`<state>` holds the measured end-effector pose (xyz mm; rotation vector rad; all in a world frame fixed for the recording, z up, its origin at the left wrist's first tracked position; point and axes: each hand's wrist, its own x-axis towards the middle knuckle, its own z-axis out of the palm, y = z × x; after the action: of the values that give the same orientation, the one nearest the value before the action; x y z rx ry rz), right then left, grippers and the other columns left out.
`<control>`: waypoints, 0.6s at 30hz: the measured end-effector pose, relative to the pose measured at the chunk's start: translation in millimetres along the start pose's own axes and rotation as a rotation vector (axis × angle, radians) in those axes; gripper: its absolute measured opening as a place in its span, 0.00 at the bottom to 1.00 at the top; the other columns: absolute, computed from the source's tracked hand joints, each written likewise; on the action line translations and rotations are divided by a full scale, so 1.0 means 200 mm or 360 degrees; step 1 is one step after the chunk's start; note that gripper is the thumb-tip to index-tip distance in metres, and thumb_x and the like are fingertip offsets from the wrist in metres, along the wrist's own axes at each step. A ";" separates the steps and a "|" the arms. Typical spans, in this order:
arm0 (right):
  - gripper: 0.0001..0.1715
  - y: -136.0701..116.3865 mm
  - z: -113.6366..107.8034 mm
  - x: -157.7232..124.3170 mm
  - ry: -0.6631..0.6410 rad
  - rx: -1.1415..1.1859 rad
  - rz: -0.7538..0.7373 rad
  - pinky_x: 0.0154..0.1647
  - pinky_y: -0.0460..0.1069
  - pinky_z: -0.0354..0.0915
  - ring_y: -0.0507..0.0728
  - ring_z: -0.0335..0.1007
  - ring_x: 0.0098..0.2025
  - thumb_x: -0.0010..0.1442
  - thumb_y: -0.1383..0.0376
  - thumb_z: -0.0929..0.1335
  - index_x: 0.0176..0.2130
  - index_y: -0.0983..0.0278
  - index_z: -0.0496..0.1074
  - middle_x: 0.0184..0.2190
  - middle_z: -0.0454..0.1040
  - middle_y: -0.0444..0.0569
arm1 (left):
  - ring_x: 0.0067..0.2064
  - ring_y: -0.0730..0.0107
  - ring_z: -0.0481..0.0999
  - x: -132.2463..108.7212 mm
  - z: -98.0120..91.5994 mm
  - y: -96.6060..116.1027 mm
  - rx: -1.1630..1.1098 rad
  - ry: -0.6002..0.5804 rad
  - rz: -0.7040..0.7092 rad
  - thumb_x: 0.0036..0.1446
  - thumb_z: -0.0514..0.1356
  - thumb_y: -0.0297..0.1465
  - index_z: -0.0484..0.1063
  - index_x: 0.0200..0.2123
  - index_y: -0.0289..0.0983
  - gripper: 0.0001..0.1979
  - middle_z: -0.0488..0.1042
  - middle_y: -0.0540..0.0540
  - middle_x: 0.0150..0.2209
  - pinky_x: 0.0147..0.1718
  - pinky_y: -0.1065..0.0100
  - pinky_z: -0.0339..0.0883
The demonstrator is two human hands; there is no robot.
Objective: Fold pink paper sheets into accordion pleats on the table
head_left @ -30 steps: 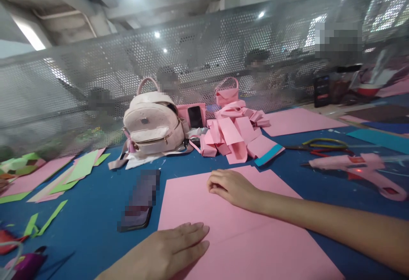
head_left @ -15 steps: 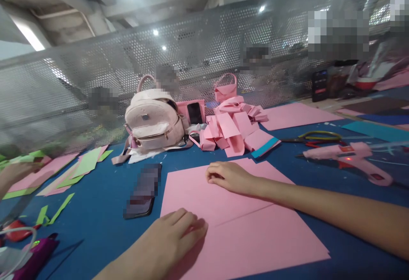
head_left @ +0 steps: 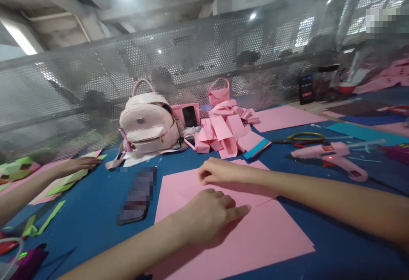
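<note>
Pink paper sheets [head_left: 255,246] lie in front of me, overlapping, with a line of an edge or fold running across them. My left hand [head_left: 209,216] is over the middle of the paper, one finger stretched right along that line and the others bent. Higher up, my right hand [head_left: 219,171] rests on the paper with its fingers curled in and the tips pressed against the sheet. A phone [head_left: 137,194] lies left of the paper. Beyond my hands sits a heap of folded pink paper strips [head_left: 220,131], one piece with a blue edge.
Right of the paper are a pink glue gun [head_left: 332,154] with its light on and scissors [head_left: 305,137]. A pale backpack [head_left: 148,122] stands at the back before a perforated metal screen [head_left: 191,58]. At left, another person's hand [head_left: 78,165] touches green and pink paper.
My left hand has moved right and up across the paper, with one finger now extended. My right hand stays near the far edge. The other person's hand has reached farther right.
</note>
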<state>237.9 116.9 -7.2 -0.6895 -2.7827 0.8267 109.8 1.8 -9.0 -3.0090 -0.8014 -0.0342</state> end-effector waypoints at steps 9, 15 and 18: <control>0.05 0.00 -0.05 0.11 -0.0297 -0.0029 0.0005 0.29 0.44 0.58 0.51 0.69 0.26 0.51 0.74 0.72 0.27 0.66 0.78 0.19 0.72 0.40 | 0.37 0.55 0.78 0.30 0.06 0.04 -0.0113 -0.0027 0.0078 0.62 0.54 0.29 0.61 0.64 0.30 0.27 0.78 0.40 0.43 0.26 0.59 0.63; 0.05 0.00 -0.06 0.13 -0.0401 -0.0006 0.0015 0.27 0.43 0.59 0.50 0.69 0.25 0.51 0.75 0.71 0.26 0.67 0.77 0.19 0.71 0.40 | 0.32 0.53 0.79 0.48 0.03 0.05 -0.0196 -0.0128 0.0009 0.50 0.64 0.31 0.67 0.59 0.34 0.31 0.79 0.44 0.31 0.26 0.60 0.68; 0.06 -0.01 -0.06 0.13 -0.0414 -0.0003 0.0008 0.26 0.43 0.58 0.50 0.69 0.25 0.51 0.75 0.70 0.26 0.67 0.77 0.19 0.71 0.40 | 0.42 0.50 0.79 0.56 0.01 0.06 -0.0246 -0.0099 0.0043 0.51 0.63 0.28 0.72 0.52 0.34 0.23 0.80 0.41 0.38 0.39 0.57 0.71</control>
<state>217.4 133.6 5.5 -0.6305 -3.0107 0.9789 212.9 46.2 -8.0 -3.1806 -0.7987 -0.0017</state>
